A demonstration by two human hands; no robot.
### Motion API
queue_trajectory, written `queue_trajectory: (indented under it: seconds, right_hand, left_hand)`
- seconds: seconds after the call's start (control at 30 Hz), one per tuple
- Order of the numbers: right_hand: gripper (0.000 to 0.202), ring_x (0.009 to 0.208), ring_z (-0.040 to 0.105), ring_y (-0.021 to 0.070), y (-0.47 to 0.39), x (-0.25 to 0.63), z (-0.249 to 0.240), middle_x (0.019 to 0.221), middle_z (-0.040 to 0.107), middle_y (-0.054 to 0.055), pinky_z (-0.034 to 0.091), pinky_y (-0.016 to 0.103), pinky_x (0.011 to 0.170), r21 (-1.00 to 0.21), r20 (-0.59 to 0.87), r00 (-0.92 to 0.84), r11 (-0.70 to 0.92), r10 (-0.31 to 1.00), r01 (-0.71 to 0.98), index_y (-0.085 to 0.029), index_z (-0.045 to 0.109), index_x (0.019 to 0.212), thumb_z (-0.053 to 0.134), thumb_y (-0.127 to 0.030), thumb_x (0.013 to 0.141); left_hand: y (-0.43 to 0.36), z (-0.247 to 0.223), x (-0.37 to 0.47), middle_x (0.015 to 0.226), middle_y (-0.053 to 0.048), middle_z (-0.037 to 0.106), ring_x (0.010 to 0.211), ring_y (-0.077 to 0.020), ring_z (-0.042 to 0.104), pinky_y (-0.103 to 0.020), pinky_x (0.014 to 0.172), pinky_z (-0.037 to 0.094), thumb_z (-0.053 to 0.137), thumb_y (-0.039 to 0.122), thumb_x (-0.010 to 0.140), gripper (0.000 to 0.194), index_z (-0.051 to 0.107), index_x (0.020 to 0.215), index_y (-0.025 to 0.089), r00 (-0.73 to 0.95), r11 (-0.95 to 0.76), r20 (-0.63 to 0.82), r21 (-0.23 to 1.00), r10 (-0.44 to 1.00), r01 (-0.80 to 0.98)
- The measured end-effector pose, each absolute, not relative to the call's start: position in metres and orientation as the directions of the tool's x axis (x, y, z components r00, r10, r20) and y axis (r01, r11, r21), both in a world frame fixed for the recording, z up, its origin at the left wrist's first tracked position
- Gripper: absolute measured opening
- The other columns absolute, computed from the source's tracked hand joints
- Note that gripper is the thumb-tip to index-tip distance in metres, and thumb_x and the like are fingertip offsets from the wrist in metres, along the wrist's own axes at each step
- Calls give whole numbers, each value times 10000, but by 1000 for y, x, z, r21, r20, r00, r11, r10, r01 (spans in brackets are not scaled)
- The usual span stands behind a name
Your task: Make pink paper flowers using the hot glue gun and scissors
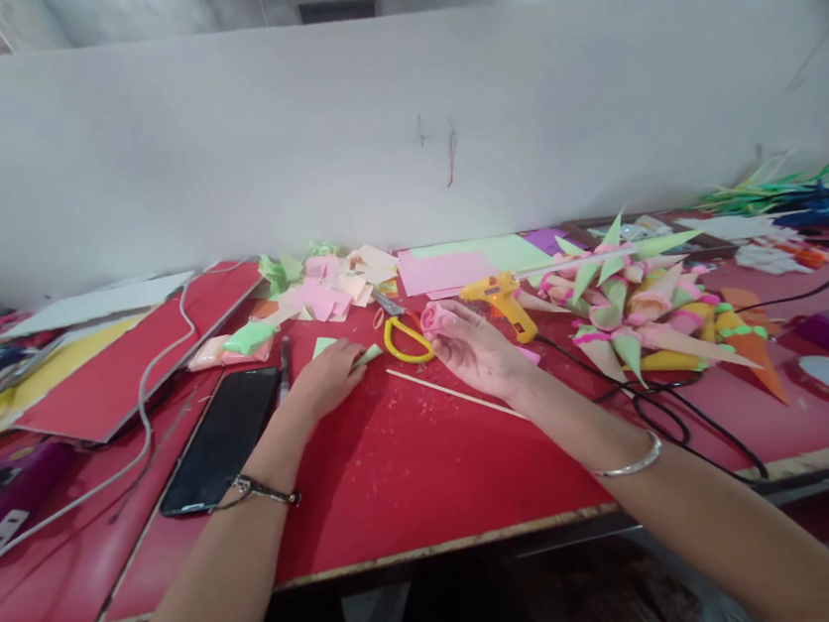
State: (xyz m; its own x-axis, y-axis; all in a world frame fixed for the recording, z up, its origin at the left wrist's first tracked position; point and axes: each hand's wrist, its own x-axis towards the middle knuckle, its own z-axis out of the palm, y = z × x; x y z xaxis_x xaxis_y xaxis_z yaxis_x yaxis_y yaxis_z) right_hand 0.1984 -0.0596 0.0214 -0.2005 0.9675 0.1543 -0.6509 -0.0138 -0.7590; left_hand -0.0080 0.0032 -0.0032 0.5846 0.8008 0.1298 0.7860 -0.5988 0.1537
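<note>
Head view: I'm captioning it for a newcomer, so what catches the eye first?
The red table fills the view. At its middle the right hand holds a pink foam rose, and the left hand rests on a green piece. To the right lies a heap of pink and green foam cones, beside a yellow glue gun.

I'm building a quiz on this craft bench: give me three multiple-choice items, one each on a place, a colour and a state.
1. Where does the phone lie?
A) left of the left hand
B) on the cone pile
C) under the glue gun

2. What colour are the scissors' handles?
A) blue
B) yellow
C) black

3. What does the right hand hold?
A) nothing
B) the glue gun
C) a pink foam rose

Answers: 1 A, its dark screen lies by the left forearm; 2 B, yellow loops show between the hands; 3 C, the fingers wrap the rose, the gun rests behind.
</note>
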Motion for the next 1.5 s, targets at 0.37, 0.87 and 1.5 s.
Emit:
queue_trajectory:
  seconds: [0.37, 0.87, 1.5]
  right_hand:
    - [211, 611, 549, 26, -67, 200, 21, 714, 594, -53, 479, 110, 558, -793, 202, -362, -65, 910, -606, -212, 586, 726, 725, -254, 574]
    - [210, 614, 517, 71, -62, 191, 19, 685, 553, -44, 436, 201, 532, -910, 231, -101, 178, 968, -375, -241, 572, 763, 690, -281, 594]
    - [203, 739, 552, 118, -63, 187, 14, 751, 580, -17, 462, 284, 706, -895, 445, 9, 445, 895, -30, -216, 570, 782, 666, -312, 631]
  left_hand:
    - [-20, 7, 5, 837, -96, 590, 763, -206, 577, -303, 646, 431, 341, 214, 803, 216, 412, 992, 137, 535, -600, 363, 89, 763, 795]
    - [-37, 14, 24, 798, -92, 576, 735, -186, 570, -260, 596, 420, 375, 179, 791, 196, 441, 967, 122, 595, -678, 532, -52, 602, 733]
    - [-40, 10, 28, 804, -73, 596, 660, -157, 579, -217, 529, 396, 363, 215, 803, 232, 430, 1013, 143, 517, -602, 505, 7, 691, 798]
